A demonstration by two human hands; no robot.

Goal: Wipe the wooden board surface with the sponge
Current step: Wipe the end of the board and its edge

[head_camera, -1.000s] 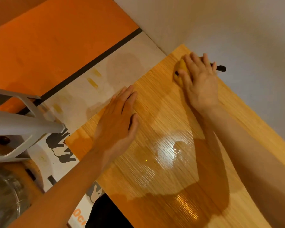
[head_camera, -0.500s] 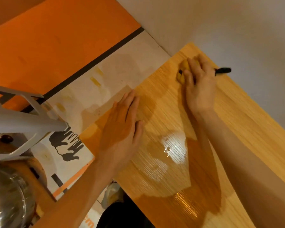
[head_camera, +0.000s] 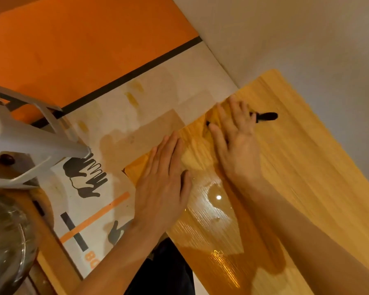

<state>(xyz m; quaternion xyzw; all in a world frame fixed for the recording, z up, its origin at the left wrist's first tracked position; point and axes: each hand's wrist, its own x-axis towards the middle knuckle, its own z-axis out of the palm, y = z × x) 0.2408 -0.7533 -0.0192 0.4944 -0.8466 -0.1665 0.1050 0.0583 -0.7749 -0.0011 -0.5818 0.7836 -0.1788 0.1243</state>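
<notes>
Your right hand [head_camera: 237,143] presses flat on the yellow sponge [head_camera: 211,124]; your left hand [head_camera: 164,177] lies spread on the wooden board [head_camera: 307,167]. Wet sheen nearer you suggests that part is wiped, the far right side probably remaining.

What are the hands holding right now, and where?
Right hand presses the yellow sponge flat under its fingers. Left hand rests open on the wooden board.

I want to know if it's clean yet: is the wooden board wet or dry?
Wet in part. The wooden board shows shiny puddles and droplets near the wrists; the far end looks matte.
</notes>
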